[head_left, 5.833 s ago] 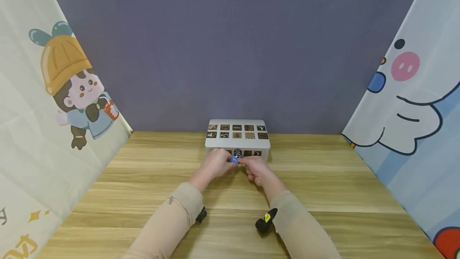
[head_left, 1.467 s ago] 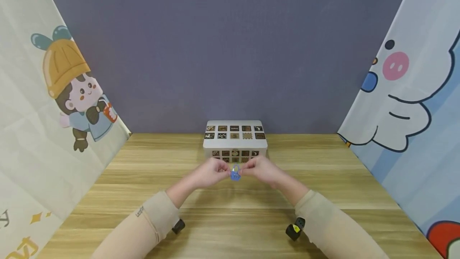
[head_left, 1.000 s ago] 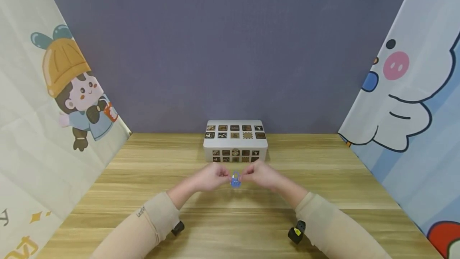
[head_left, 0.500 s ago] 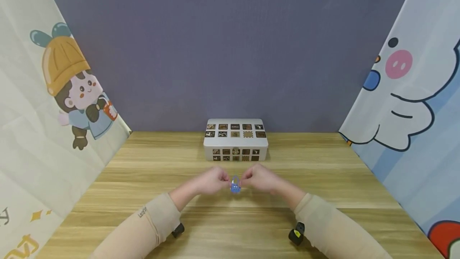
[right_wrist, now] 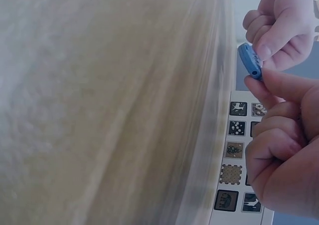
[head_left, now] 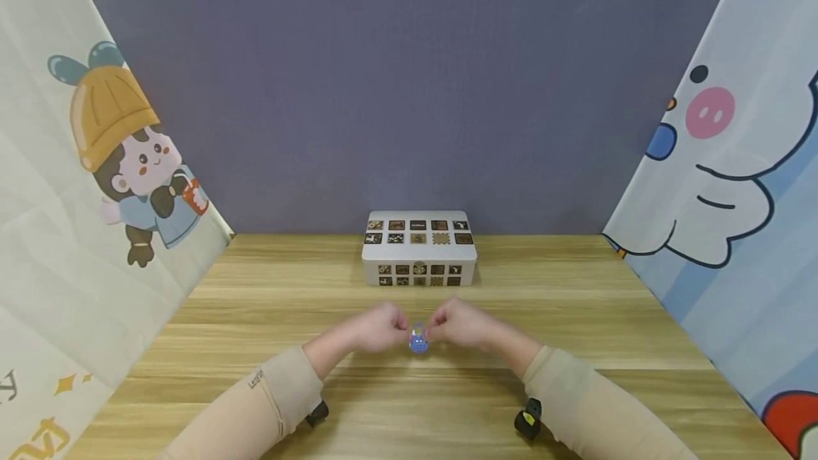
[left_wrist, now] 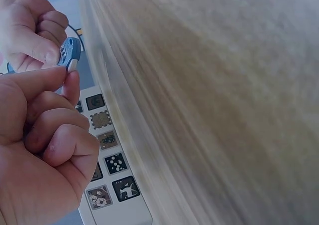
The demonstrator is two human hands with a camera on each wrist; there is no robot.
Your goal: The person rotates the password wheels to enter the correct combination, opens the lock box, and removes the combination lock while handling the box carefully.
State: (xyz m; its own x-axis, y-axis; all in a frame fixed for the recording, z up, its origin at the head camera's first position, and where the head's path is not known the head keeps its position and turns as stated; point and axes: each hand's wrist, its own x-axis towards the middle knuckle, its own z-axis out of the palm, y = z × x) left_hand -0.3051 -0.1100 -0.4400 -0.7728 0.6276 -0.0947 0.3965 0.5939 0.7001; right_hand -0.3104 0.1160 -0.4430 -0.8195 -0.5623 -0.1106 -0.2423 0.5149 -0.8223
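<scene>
A small blue padlock [head_left: 418, 341] with a thin looped shackle is held in front of the box, between both hands. My left hand [head_left: 382, 327] pinches its left side with thumb and forefinger, the other fingers curled. From the opposite side, my right hand [head_left: 461, 323] pinches it in the same way. In the left wrist view the padlock [left_wrist: 71, 52] is seen edge-on, with a pale strip along it. The right wrist view shows the blue padlock [right_wrist: 250, 61] with a dark round hole near its lower end. Fingertips cover parts of its body.
A white box [head_left: 418, 253] with brown and black square pictures stands closed at the back of the wooden table [head_left: 275, 304], a metal clasp [head_left: 419, 267] on its front. A dark partition [head_left: 409, 91] rises behind, with printed cloths on both sides.
Both hands were at the box's clasp with the padlock; they have since drawn it back toward the person, away from the box. During the last second it came slightly closer still.
</scene>
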